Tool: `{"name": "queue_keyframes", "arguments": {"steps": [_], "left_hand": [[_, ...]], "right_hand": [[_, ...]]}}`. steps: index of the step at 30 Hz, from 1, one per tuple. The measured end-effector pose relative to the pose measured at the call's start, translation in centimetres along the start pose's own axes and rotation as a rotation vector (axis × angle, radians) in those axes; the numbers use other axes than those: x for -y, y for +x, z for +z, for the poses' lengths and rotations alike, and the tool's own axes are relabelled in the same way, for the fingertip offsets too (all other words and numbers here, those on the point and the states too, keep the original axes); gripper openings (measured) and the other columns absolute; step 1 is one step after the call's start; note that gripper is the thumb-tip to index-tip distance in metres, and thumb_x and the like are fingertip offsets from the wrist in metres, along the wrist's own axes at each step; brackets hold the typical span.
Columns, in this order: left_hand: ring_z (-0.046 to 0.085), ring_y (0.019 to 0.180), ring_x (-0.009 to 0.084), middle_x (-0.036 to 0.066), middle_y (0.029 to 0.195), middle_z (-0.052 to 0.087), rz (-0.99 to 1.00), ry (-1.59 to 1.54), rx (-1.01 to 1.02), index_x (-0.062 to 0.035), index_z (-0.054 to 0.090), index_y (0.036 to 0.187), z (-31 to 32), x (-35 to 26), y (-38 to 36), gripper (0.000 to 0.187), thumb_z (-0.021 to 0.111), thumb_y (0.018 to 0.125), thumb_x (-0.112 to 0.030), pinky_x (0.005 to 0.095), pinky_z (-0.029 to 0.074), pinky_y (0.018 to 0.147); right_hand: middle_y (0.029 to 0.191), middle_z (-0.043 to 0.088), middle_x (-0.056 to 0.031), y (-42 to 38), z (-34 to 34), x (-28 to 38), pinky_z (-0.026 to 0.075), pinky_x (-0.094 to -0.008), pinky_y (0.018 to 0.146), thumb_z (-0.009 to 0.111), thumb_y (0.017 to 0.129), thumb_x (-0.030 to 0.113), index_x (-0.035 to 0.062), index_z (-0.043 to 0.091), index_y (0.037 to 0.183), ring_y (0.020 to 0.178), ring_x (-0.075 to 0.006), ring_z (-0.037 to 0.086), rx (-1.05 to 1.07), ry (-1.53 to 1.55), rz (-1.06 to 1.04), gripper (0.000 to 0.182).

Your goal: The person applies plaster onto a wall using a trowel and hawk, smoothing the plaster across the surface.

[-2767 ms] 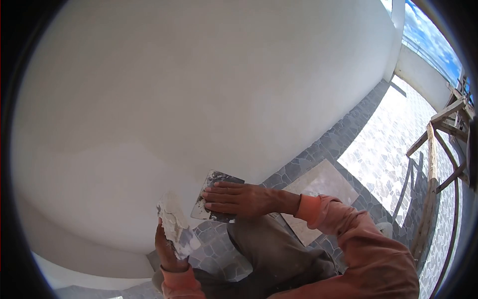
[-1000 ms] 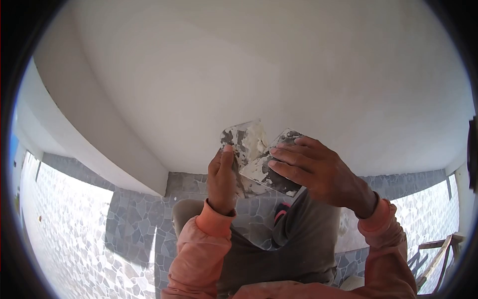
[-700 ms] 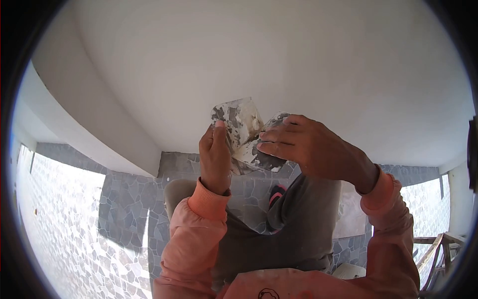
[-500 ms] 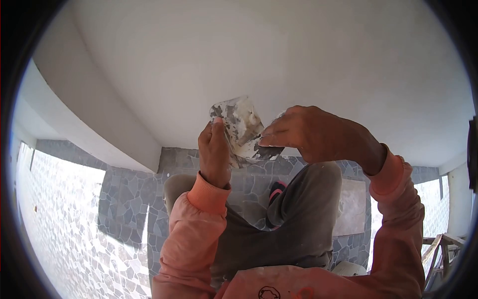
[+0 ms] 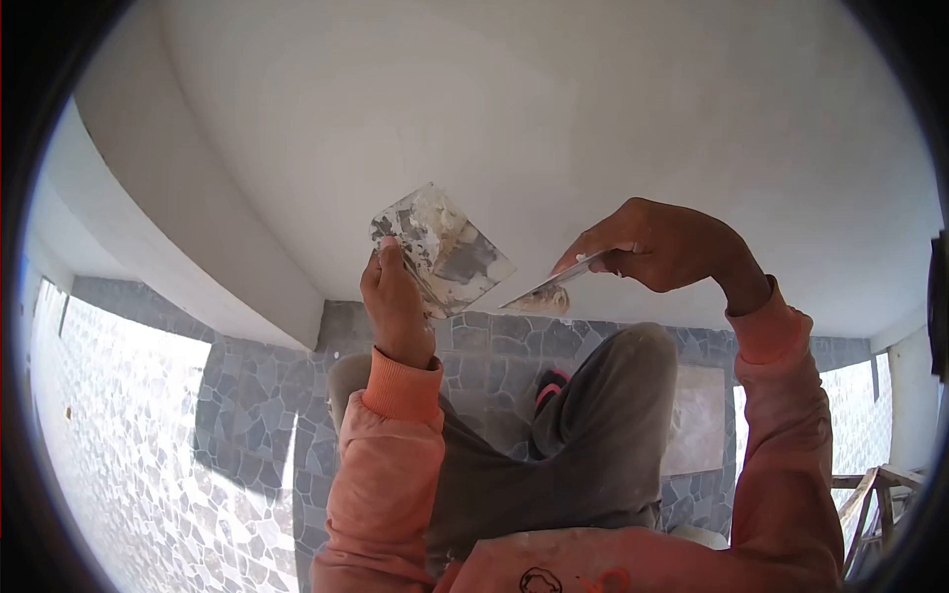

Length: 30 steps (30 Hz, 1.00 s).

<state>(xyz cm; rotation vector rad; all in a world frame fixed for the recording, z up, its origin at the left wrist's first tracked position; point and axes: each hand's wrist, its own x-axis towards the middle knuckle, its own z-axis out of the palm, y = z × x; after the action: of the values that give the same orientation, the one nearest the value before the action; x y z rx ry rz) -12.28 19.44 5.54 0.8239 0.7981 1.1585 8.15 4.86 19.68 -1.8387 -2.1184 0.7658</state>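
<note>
My left hand (image 5: 395, 301) is closed round the near left edge of a flat plate (image 5: 470, 262), its thumb on top. White paste, likely putty, lies smeared and lumped over the plate, with bare grey patches between. To the right, my right hand (image 5: 657, 247) grips a thin putty knife (image 5: 539, 295) that tilts down toward the plate. Some paste clings to the blade near its lower end. A small gap separates blade and plate. How the fingers hold the knife underneath is partly hidden.
A pale smooth wall (image 5: 554, 109) rises close in front, with a curved ledge (image 5: 198, 217) on the left. My bent knee (image 5: 623, 395) is near the wall. Grey stone-patterned tiles (image 5: 247, 415) cover the floor. A wooden frame (image 5: 870, 504) stands at lower right.
The plate has moved left with my left hand and turned. My right hand has drawn the putty knife away from the plate, so its blade now shows edge-on with paste on it.
</note>
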Motion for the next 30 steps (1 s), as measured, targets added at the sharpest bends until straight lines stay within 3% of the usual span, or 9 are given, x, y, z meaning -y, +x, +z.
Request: {"name": "queue_keyframes", "arguments": {"steps": [4,7,12,16,19,23,25,27,30], "left_hand": [[0.049,0.067,0.011,0.0,0.075,0.051,0.11,-0.084,-0.052,-0.003,0.056,0.083,-1.4,-3.4,-0.7,0.028,0.045,0.097,-0.025,0.0275,0.041,0.058],[0.058,0.081,0.0154,0.006,0.093,0.059,0.168,-0.151,-0.045,0.0021,0.057,0.102,-1.5,-5.0,-1.5,0.03,0.045,0.097,-0.025,0.0288,0.049,0.07],[0.06,0.099,0.0212,0.013,0.114,0.056,0.152,-0.198,0.005,0.0063,0.049,0.12,-2.3,-5.7,-2.2,0.039,0.046,0.097,-0.026,0.0327,0.053,0.082],[0.058,0.106,0.0209,0.014,0.12,0.054,0.106,-0.128,-0.002,0.0068,0.045,0.124,-1.8,-6.3,-2.8,0.044,0.048,0.097,-0.028,0.0311,0.05,0.089],[0.055,0.111,0.0222,0.015,0.123,0.053,0.056,-0.106,-0.048,0.0064,0.043,0.128,-1.4,-6.2,-2.3,0.046,0.05,0.096,-0.026,0.0314,0.047,0.094],[0.055,0.111,0.0261,0.019,0.125,0.051,0.187,0.149,-0.068,0.0061,0.041,0.131,-2.5,-4.4,-2.9,0.05,0.054,0.093,-0.022,0.0349,0.047,0.093],[0.058,0.106,0.0235,0.018,0.123,0.052,0.079,0.09,-0.064,0.0062,0.042,0.13,-2.1,-4.9,-2.9,0.047,0.048,0.096,-0.026,0.0346,0.049,0.089],[0.06,0.102,0.0235,0.019,0.12,0.054,0.009,0.107,-0.096,0.0064,0.043,0.13,-2.1,-5.2,-2.9,0.049,0.047,0.095,-0.027,0.0349,0.052,0.084],[0.061,0.099,0.0245,0.021,0.116,0.058,0.294,0.633,-0.209,0.0075,0.044,0.13,-2.3,-4.5,-2.7,0.054,0.059,0.088,-0.024,0.0323,0.052,0.082]], "right_hand": [[0.093,0.068,-0.0071,-0.5,3.9,-3.8,0.046,-0.029,0.069,0.059,0.085,-0.001,0.0011,0.066,0.105,0.078,-0.015,0.058,-0.306,0.655,0.13,0.021],[0.102,0.063,-0.007,1.5,9.3,-6.5,0.05,-0.0371,0.083,0.059,0.088,0.007,-0.0029,0.057,0.112,0.095,-0.0193,0.061,-0.415,1.413,-0.009,0.026],[0.108,0.059,-0.012,6.2,22.7,-14.8,0.048,-0.0494,0.09,0.055,0.084,0.002,-0.0015,0.05,0.117,0.103,-0.0288,0.06,-0.586,2.096,0.26,0.034],[0.11,0.056,-0.0154,9.8,33.1,-20.0,0.044,-0.057,0.095,0.05,0.08,-0.003,0.0,0.049,0.114,0.104,-0.0349,0.058,-0.753,2.312,0.562,0.034],[0.111,0.056,-0.0146,12.6,40.7,-21.0,0.044,-0.0566,0.094,0.05,0.08,-0.002,0.002,0.049,0.112,0.102,-0.0351,0.058,-1.046,2.423,0.47,0.033],[0.11,0.056,-0.0125,15.1,46.6,-23.4,0.041,-0.0544,0.093,0.05,0.082,-0.001,0.0029,0.049,0.111,0.103,-0.0331,0.056,-1.197,2.517,0.618,0.03],[0.108,0.056,-0.0119,15.8,48.8,-25.4,0.04,-0.0535,0.093,0.051,0.082,0.0,0.0031,0.05,0.11,0.105,-0.0321,0.055,-1.257,2.526,0.71,0.028],[0.109,0.056,-0.0119,16.2,52.9,-26.9,0.039,-0.0537,0.093,0.052,0.083,0.001,0.0031,0.05,0.111,0.106,-0.0316,0.054,-1.291,2.138,0.458,0.028],[0.108,0.057,-0.0117,16.6,52.8,-27.9,0.041,-0.0472,0.093,0.06,0.083,0.007,0.0034,0.05,0.113,0.104,-0.0279,0.056,-1.348,2.24,0.553,0.032]]}}
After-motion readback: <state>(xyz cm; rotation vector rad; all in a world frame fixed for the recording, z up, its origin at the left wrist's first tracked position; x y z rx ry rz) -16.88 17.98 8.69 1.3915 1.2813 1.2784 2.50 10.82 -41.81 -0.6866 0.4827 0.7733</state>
